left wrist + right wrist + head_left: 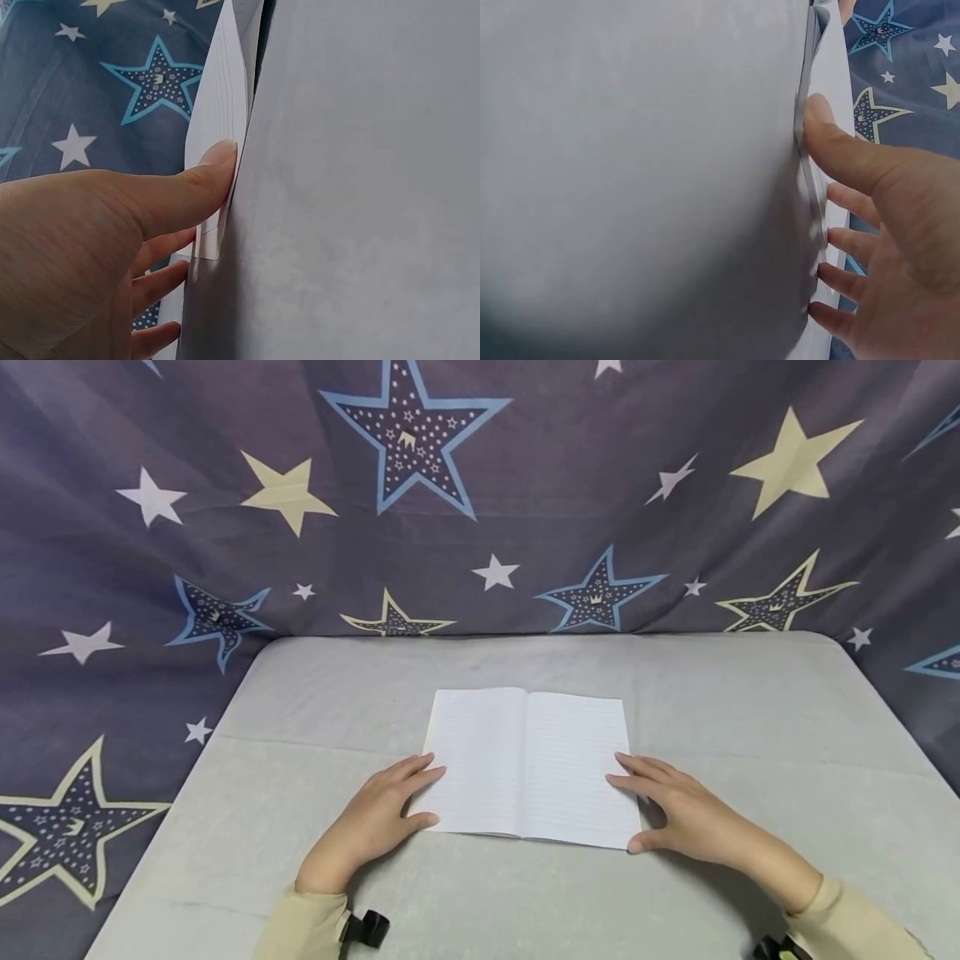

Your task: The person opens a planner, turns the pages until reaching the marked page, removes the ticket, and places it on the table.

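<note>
A notebook [480,760] lies open and flat, its blank ruled pages facing up and its spine running down the middle. My left hand [382,814] rests at the left edge, fingertips and thumb touching the page margin. In the left wrist view the left thumb [214,176] lies against the page corner, the other fingers spread beyond it. My right hand [686,814] is at the right edge, with fingertips on the page margin. The right thumb [844,150] touches near the lower right corner in the right wrist view. Neither hand curls round the notebook.
The notebook lies on a table covered with a pale grey cloth [510,893]. Behind and beside the table hangs a dark curtain [555,468] with a star print. A black wrist device [367,929] is strapped near the left sleeve.
</note>
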{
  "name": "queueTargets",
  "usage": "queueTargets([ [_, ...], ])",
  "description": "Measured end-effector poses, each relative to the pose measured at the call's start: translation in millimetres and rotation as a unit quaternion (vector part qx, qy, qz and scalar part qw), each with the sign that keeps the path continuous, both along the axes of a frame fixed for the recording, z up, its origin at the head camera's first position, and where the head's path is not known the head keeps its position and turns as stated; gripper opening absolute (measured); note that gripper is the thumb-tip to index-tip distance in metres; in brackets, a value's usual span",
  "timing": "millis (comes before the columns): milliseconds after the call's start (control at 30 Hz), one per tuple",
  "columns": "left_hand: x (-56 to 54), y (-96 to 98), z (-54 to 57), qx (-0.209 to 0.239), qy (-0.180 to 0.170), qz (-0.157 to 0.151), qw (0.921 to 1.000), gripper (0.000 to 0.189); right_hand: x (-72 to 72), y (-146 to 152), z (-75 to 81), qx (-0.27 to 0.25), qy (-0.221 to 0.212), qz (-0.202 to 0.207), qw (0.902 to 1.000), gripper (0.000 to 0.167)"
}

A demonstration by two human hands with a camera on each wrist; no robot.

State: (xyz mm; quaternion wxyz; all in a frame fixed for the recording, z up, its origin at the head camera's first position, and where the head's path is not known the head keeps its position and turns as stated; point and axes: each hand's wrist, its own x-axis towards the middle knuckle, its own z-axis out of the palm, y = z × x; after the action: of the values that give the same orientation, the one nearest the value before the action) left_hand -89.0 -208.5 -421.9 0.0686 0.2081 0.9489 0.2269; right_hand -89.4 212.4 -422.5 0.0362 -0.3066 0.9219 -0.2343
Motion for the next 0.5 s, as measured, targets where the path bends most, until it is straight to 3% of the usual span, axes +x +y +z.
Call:
queueTargets([
  [267, -0.5, -0.8, -0.4, -0.004, 0.004, -0.001, 1.0, 0.064, 1.9, -8, 0.8, -0.004, 0.029, -0.036, 0.9989, 0.068],
  [500, -0.4, -1.4, -2.1, -0.001, 0.006, -0.001, 1.0, 0.064, 3.6, -19, 7.4, -0.037, -0.024, -0.138, 0.9894, 0.096],
])
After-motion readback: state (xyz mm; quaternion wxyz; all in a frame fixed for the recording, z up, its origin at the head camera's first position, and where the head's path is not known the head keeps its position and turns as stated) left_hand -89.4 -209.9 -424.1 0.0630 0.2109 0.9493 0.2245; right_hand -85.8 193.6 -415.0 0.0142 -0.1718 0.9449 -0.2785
